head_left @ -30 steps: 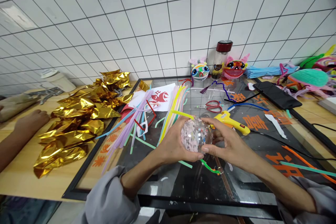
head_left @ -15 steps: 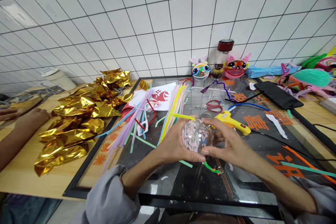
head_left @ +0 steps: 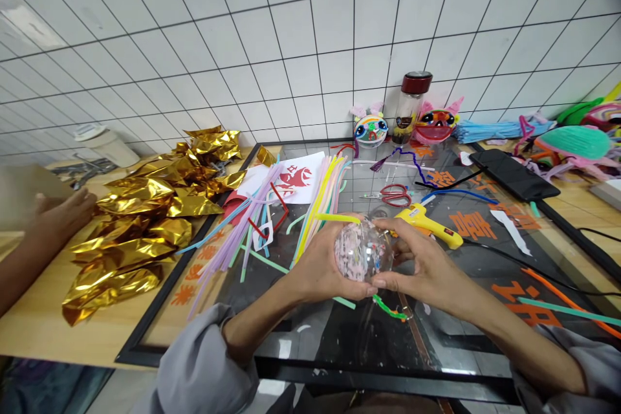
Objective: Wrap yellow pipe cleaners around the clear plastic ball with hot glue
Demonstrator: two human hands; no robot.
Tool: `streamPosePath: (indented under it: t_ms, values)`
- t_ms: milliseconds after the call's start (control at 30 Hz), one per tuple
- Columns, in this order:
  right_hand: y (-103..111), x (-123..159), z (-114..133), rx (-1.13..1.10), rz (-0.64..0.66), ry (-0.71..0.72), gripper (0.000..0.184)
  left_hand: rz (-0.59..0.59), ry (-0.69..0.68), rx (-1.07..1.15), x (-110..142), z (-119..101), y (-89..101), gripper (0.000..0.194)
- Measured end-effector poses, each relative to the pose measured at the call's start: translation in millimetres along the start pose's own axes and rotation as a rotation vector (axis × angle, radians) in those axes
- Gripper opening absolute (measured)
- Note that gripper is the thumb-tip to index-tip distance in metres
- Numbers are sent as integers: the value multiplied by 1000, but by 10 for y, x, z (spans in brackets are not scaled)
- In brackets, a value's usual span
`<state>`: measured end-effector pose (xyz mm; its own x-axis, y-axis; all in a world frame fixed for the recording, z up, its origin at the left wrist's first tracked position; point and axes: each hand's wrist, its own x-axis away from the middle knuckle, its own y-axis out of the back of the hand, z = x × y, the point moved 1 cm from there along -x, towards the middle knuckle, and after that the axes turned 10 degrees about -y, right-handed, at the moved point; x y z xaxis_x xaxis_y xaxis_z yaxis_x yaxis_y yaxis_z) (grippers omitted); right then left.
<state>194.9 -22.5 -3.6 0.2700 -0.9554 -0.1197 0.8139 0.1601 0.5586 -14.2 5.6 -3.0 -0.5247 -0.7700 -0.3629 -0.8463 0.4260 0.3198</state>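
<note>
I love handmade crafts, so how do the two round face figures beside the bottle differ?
The striped figure is whitish with multicoloured bands; the pink figure is mostly pink and red. The striped figure sits left of the bottle, the pink figure right of it. Both have large dark eyes and pinkish ear-like shapes on top.

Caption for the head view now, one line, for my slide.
Both hands hold a clear ball above the table, a yellow glue gun lying just beyond.
</note>
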Motion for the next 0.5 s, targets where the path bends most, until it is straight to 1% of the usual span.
streamPosePath:
  t_ms: [100, 267, 400, 500]
  values:
    - [-4, 1, -10, 12, 2, -1, 63, -6, -4, -22, -5, -3, -8, 83]
    - [-8, -9, -15, 16, -4, 1, 64, 2, 13, -23, 2, -4, 0, 88]
    - [-10, -8, -8, 3, -4, -17, 65, 8, 65, -25, 14, 19, 17, 103]
    - [-12, -6, -2, -9, -2, -27, 64, 8, 73, -16, 20, 45, 17, 112]
